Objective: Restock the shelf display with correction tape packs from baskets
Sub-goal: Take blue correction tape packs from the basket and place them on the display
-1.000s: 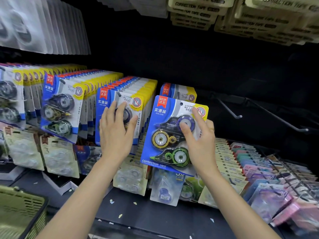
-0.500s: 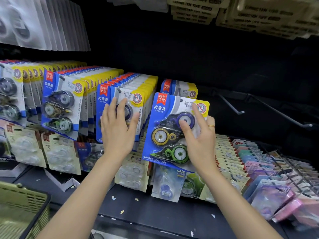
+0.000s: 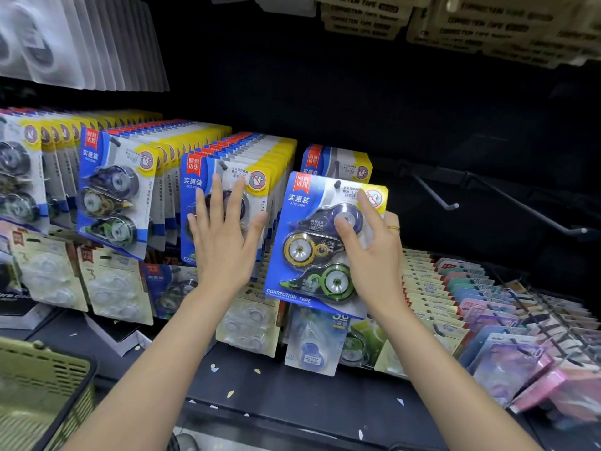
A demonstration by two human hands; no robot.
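Note:
A blue correction tape pack with three dispensers hangs at the front of a peg, and another pack of the same kind sits behind it. My right hand grips this front pack at its right edge. The thumb and forefinger lie on the blister and the other fingers reach behind the card. My left hand lies flat with spread fingers on the front pack of the full row just to the left.
More full rows of the same packs hang further left. Two bare pegs stick out on the right. Other tape packs fill the lower shelf. A green basket sits at the bottom left.
Both hands stay on the same packs. The view has drifted slightly and the left fingers have spread a little.

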